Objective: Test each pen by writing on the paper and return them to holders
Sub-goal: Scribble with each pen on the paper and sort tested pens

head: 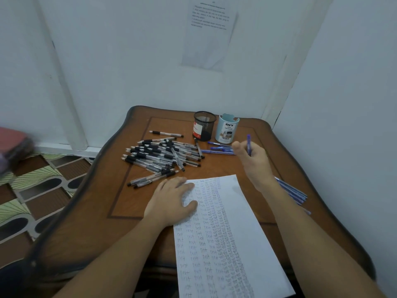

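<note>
My right hand (254,161) holds a blue pen (249,143) upright above the table, just right of the light-blue holder (226,131). My left hand (171,198) lies flat on the top left corner of the paper (227,244), a white sheet filled with rows of written test words. A black mesh holder (204,125) stands left of the light-blue one. A heap of several black pens (163,155) lies left of the holders. A few blue pens (219,148) lie in front of the light-blue holder, and more blue pens (294,193) lie behind my right forearm.
The wooden table (103,211) fills a white-walled corner. A printed sheet (208,33) hangs on the wall behind. Patterned floor (32,190) shows at the left, with a blurred reddish object (12,145) at the left edge.
</note>
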Motion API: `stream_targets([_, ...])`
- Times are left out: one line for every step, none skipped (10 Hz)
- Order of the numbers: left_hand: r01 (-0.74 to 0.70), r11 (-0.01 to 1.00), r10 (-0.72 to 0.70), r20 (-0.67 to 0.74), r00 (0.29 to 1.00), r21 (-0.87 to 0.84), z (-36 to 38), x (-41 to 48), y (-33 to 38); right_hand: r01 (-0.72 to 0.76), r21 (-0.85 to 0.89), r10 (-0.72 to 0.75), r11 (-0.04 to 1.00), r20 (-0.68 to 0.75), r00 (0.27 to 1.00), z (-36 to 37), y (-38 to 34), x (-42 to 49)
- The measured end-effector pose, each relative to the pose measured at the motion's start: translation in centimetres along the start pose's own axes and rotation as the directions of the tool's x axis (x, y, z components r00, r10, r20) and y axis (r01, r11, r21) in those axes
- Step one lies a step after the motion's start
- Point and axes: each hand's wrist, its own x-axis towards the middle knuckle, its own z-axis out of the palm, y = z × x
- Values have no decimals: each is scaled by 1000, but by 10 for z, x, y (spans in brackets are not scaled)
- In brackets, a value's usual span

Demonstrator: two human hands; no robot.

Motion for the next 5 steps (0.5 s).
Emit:
stream_targets([-5, 1000, 5, 2, 1000, 3, 0, 0, 1, -127, 223, 139, 966, -38, 990, 2, 8, -1])
stream_targets([-2, 1000, 2, 9, 1000, 6, 0, 0, 1, -297, 446, 316, 844, 34, 948, 8, 24, -6])
stream_targets([1, 1000, -1, 16, 1000, 3, -1, 1, 1, -384, 424, 379, 820, 101, 920, 14, 41, -11])
stream_targets([-1, 1000, 1, 13, 1000, 1, -1, 2, 0, -365, 368, 347, 855, 115, 931, 20, 57, -16])
stream_targets([2, 1000, -2, 9, 1000, -9, 0, 2, -1, -324, 225, 320, 919, 55, 946, 28, 66, -17])
